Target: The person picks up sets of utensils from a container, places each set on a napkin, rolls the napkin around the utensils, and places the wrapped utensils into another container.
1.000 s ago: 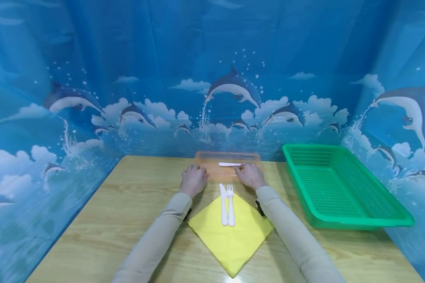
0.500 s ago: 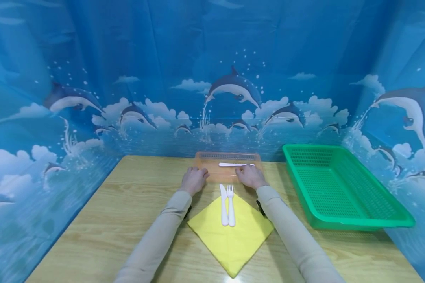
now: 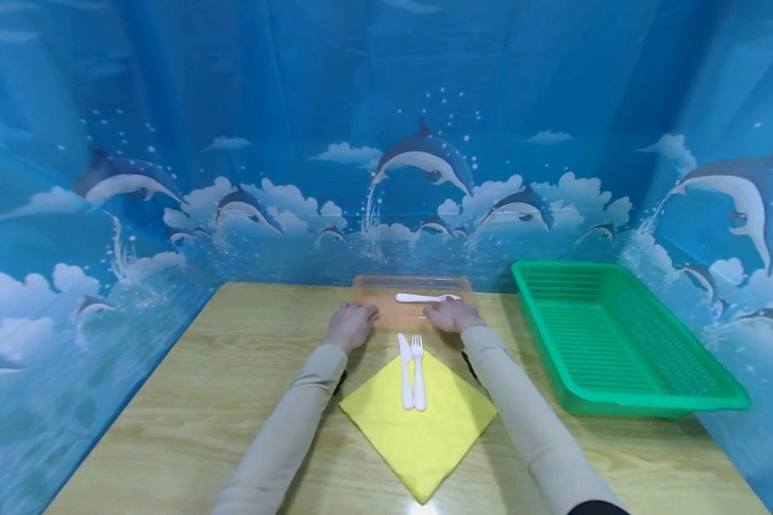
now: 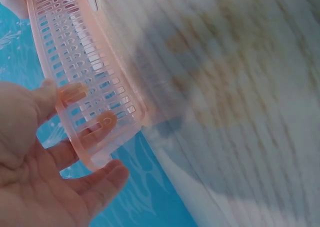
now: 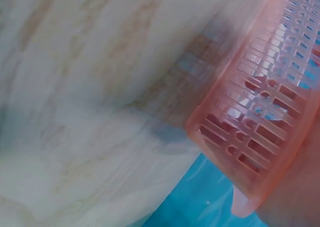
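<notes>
A translucent orange plastic basket (image 3: 406,315) sits at the table's back edge. My left hand (image 3: 351,326) grips its near-left corner. In the left wrist view the left hand (image 4: 30,152) has its thumb on the rim, with fingers showing through the slotted wall. At the near-right side, my right hand (image 3: 454,315) holds the basket's rim; the right wrist view shows fingers behind the slots, the rest mostly hidden. A white fork (image 3: 419,297) lies crosswise in the basket, its tined end by the right hand. A white knife (image 3: 406,372) and another white fork (image 3: 419,373) lie side by side between the forearms.
Beneath the knife and front fork is a yellow napkin (image 3: 419,450), turned like a diamond. A large green basket (image 3: 544,343) stands on the right of the wooden table (image 3: 232,357). Blue dolphin-printed curtain (image 3: 296,143) encloses the back and sides.
My right hand has shifted slightly left, and more of the tined end of the fork in the basket shows. The left hand and the cutlery on the napkin look almost unchanged.
</notes>
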Demonstrator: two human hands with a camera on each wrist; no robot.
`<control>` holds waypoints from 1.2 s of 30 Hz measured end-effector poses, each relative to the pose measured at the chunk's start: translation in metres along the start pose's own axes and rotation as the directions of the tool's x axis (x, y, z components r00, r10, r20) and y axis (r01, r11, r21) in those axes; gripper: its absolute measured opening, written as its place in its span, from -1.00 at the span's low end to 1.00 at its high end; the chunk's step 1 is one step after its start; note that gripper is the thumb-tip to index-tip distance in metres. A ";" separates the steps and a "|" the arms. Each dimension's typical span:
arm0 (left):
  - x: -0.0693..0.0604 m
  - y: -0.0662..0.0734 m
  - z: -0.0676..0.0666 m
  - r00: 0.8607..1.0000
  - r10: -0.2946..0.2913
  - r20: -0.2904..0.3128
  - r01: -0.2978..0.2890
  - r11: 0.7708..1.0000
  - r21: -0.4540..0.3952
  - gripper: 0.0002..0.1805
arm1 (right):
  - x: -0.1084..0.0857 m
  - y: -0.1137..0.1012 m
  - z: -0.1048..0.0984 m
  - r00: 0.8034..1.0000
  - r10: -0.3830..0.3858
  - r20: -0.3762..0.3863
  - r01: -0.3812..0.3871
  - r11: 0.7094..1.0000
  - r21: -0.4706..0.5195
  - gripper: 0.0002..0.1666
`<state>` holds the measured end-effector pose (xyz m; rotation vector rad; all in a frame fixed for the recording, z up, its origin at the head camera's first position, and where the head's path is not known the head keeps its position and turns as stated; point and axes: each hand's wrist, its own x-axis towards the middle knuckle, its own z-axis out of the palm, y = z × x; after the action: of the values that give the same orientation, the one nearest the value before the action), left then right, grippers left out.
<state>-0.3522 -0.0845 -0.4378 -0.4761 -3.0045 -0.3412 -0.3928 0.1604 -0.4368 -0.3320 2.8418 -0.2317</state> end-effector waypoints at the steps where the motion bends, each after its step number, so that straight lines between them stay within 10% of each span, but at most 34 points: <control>1: 0.000 -0.001 0.000 1.000 -0.006 0.003 0.006 1.000 -0.005 -0.71 | 0.000 0.000 -0.001 1.000 -0.002 0.020 0.003 0.999 -0.045 -0.27; 8: 0.001 -0.003 0.002 1.000 0.002 -0.012 -0.003 1.000 -0.024 -0.72 | 0.001 -0.001 -0.003 0.995 0.003 0.105 -0.010 0.997 0.075 -0.27; 18: 0.002 -0.005 0.004 1.000 0.007 0.002 -0.007 0.999 -0.044 -0.70 | -0.003 0.000 0.006 0.993 0.000 -0.122 0.011 0.996 0.089 -0.30; 36: 0.000 -0.007 0.002 0.999 0.041 -0.002 -0.041 0.997 -0.063 -0.74 | 0.000 0.008 0.014 0.949 -0.070 -0.308 0.104 0.990 0.093 -0.48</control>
<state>-0.3541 -0.0903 -0.4408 -0.5417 -2.9861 -0.4345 -0.3901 0.1662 -0.4518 -0.4335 3.1032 -0.4932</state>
